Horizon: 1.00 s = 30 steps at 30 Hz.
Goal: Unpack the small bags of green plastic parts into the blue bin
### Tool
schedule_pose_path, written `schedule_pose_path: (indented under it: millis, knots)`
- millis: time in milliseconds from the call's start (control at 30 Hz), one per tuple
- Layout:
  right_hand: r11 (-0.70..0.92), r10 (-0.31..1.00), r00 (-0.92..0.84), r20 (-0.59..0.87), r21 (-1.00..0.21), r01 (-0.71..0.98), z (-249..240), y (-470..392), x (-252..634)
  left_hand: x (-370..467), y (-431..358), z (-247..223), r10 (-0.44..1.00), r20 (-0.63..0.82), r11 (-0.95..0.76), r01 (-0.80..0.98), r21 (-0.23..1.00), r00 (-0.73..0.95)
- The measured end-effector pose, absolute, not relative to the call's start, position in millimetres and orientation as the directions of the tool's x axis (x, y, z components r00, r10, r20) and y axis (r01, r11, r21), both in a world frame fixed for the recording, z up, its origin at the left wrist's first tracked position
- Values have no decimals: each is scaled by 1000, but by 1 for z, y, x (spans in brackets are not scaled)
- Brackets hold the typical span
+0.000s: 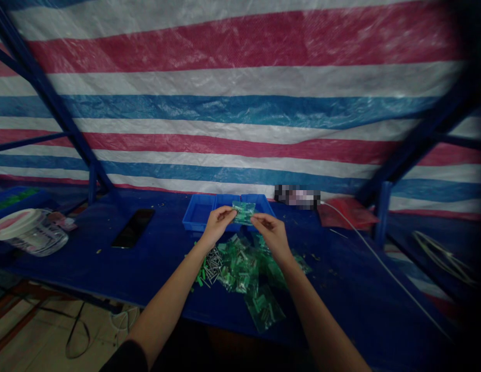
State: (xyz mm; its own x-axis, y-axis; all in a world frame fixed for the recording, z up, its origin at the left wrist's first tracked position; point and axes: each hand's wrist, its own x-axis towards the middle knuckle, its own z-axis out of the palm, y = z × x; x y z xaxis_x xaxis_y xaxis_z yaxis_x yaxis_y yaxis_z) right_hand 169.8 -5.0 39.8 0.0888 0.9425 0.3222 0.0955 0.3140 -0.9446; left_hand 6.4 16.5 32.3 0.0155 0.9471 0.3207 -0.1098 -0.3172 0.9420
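Observation:
Between my two hands, in front of the blue trays, a small green-tinted clear plastic bag [244, 211] is held up by its two sides. My left hand [219, 222] pinches its left edge and my right hand [272, 230] its lower right corner. Small contents inside are too fine to make out. Below my hands lies a heap of similar filled bags [240, 266], partly hidden by my right forearm. Beside the heap, to its left, are loose metal screws [213, 264] and green plastic plugs [200, 276]. One filled bag [264, 309] lies nearest the table's front edge.
Blue compartment trays [199, 211] stand behind my hands on the blue table [93, 268]. To the left are a black phone [133, 228] and a white-lidded bucket [34, 232]. A red bag [346, 213] and a white cable [374, 253] lie at right. Striped sheeting [232, 119] hangs behind.

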Motion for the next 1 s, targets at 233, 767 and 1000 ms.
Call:
schedule_pose_path:
  millis: [233, 767, 1000]
  knots:
    - [316, 937, 104, 332, -937, 149, 41, -5, 174, 8, 14, 33, 931, 361, -358, -45, 932, 55]
    - [252, 966, 42, 256, -964, 86, 43, -6, 176, 6, 16, 27, 918, 383, -381, -40, 924, 102]
    - [239, 971, -9, 239, -970, 52, 43, -6, 176, 6, 16, 27, 916, 376, -376, -28, 926, 140]
